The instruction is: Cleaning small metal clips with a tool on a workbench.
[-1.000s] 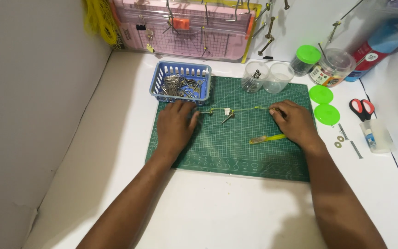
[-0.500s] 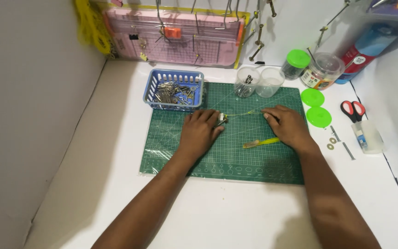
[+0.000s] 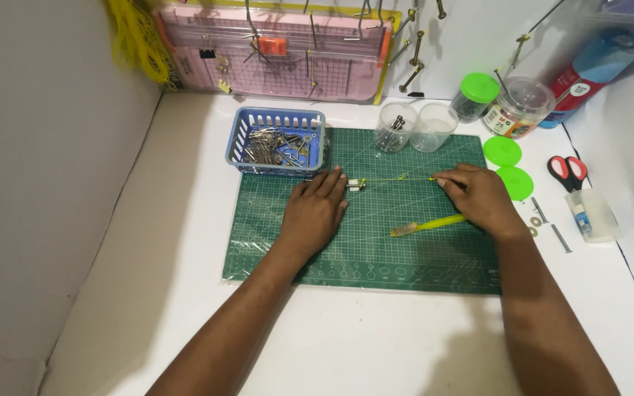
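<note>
A thin yellow thread point(image 3: 398, 178) lies stretched across the green cutting mat point(image 3: 405, 257). At its left end sits a small metal piece point(image 3: 354, 185). My left hand point(image 3: 315, 214) rests palm down on the mat, fingers together, its fingertips touching or right beside that metal piece. My right hand point(image 3: 478, 195) pinches the thread's right end between thumb and fingers. A yellow-handled tool point(image 3: 428, 224) lies loose on the mat just below the thread, close to my right hand.
A blue basket point(image 3: 238, 143) of metal clips stands at the mat's back left. Two clear cups point(image 3: 414, 126), two jars point(image 3: 516, 106), green lids point(image 3: 508, 160), red scissors point(image 3: 568, 170), a glue bottle point(image 3: 588, 216) and loose screws point(image 3: 552, 227) sit at right. A pink gridded board point(image 3: 288, 62) leans on the back wall.
My left hand slid right along the mat to the metal piece and stayed there. The thread now runs straight between both hands. My right hand has kept its place.
</note>
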